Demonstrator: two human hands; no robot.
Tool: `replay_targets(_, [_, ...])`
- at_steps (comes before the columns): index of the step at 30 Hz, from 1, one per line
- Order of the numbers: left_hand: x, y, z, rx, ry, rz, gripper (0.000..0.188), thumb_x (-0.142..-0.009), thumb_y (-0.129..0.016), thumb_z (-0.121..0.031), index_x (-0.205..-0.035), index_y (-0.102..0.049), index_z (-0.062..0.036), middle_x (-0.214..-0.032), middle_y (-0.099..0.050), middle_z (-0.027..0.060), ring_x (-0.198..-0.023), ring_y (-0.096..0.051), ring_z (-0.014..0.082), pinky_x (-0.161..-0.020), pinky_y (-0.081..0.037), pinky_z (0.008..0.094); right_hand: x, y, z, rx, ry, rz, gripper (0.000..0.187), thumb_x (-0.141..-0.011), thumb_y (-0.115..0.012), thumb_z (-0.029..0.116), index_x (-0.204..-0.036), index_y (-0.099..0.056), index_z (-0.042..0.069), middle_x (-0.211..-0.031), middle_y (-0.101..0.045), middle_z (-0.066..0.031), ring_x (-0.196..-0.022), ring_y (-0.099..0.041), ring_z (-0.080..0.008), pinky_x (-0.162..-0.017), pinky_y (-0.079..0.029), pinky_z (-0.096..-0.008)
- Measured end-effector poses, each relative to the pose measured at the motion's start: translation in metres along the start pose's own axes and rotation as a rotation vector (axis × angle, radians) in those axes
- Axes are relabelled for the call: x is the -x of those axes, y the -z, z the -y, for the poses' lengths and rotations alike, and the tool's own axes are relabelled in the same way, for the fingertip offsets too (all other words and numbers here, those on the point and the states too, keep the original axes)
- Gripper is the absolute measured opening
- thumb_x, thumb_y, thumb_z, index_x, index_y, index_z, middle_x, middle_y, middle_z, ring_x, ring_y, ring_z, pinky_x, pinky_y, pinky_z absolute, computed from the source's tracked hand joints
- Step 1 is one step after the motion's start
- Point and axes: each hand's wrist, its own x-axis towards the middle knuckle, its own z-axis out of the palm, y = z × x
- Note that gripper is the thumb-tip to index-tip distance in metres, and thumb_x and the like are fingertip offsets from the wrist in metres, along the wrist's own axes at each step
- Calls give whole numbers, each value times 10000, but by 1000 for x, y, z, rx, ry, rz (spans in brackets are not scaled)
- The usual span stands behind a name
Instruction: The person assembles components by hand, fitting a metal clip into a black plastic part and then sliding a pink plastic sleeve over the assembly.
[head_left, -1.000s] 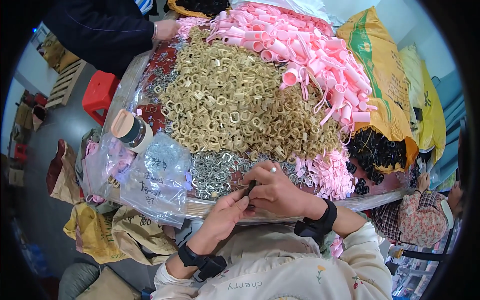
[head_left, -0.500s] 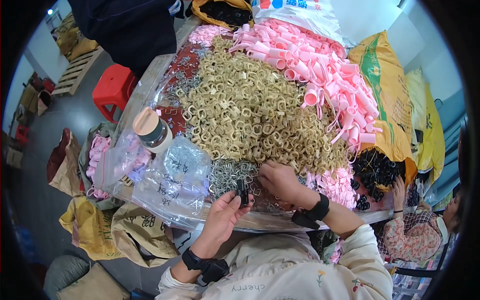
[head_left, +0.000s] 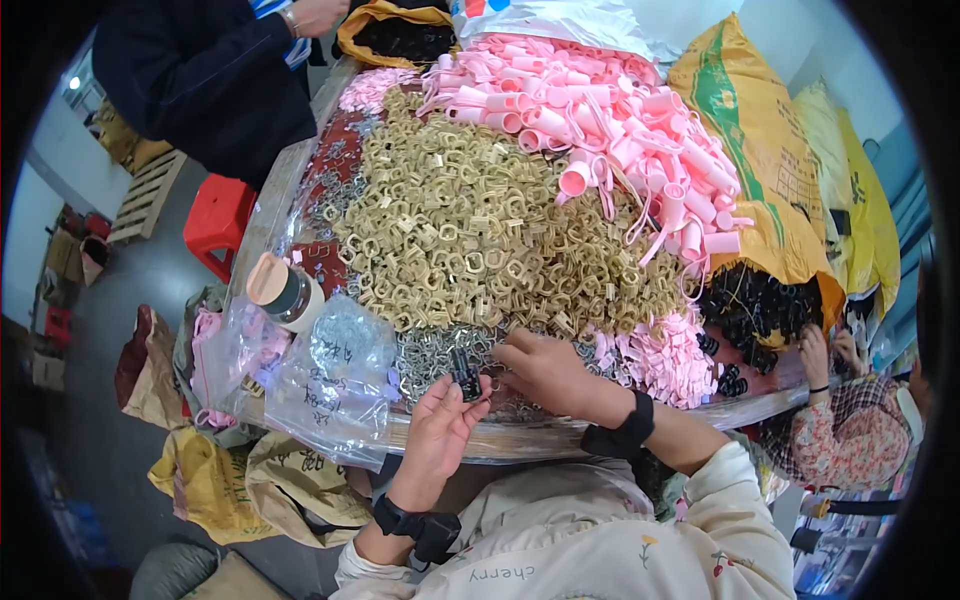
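Note:
My left hand (head_left: pixel 445 425) pinches a small black plastic piece (head_left: pixel 464 376) upright between thumb and fingers, at the table's near edge. Just right of it, my right hand (head_left: pixel 553 376) has its fingers drawn together over the near edge of a pile of silvery metal rings (head_left: pixel 430 360). What those fingertips hold, if anything, is hidden. Beyond both hands spreads a big heap of beige square loop-shaped parts (head_left: pixel 470 225). Small pink pieces (head_left: pixel 665 365) lie in a heap right of my right hand.
Pink tubes with straps (head_left: pixel 600 120) cover the far right. A yellow sack (head_left: pixel 745 130) spills black parts (head_left: pixel 760 310) near a co-worker's hand (head_left: pixel 814 358). On the left stand a bottle (head_left: pixel 285 290) and clear plastic bags (head_left: pixel 335 370). Another person (head_left: pixel 210 80) stands beyond a red stool (head_left: pixel 218 222).
My right hand has come closer to the black piece in my left hand, which is tilted differently. The view has shifted, and the far person's hand now shows.

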Motion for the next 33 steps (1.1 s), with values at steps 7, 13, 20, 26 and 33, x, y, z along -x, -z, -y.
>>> replay_targets(7, [1, 2, -5, -12, -21, -57, 198, -832, -480, -130, -989, -477, -9, -979, -554, 126, -878, -550, 180, -756, -456, 281, -20, -20, -13, 113, 72, 121, 195, -626, -558, 104, -769, -444, 36, -725, -472, -107, -592, -540, -285, -528, -442, -365])
replay_targets(13, [4, 10, -6, 18, -69, -88, 230, -823, -497, -148, -999, -479, 0, -966, -550, 137, -862, -553, 201, -740, -473, 300, -17, -24, -12, 89, -123, 155, 158, -661, -537, 85, -783, -446, 43, -734, -488, -117, -609, -547, -289, -528, -438, -382])
replay_targets(20, [6, 7, -6, 3, -69, -42, 165, -832, -475, -107, -962, -492, -7, -966, -557, 122, -881, -546, 171, -759, -451, 261, -10, 2, -5, -623, -182, 292, 179, -827, -485, 221, -791, -484, 46, -541, -421, -11, -427, -433, -117, -381, -350, -270])
replay_targets(26, [3, -1, -3, -76, -29, 20, 219, -823, -495, -131, -988, -488, 13, -960, -556, 131, -884, -545, 187, -777, -450, 294, -4, 26, 6, -1037, -665, 598, 214, -837, -484, 258, -773, -515, 56, -505, -373, 44, -375, -326, -34, -327, -254, -209])
replay_targets(33, [-7, -13, 0, -161, 81, 90, 213, -830, -474, -92, -1005, -491, 28, -968, -559, 130, -903, -544, 181, -797, -437, 288, -1, 35, -3, -1018, -663, 699, 200, -820, -503, 239, -814, -543, 43, -520, -421, 34, -403, -350, -41, -347, -284, -210])
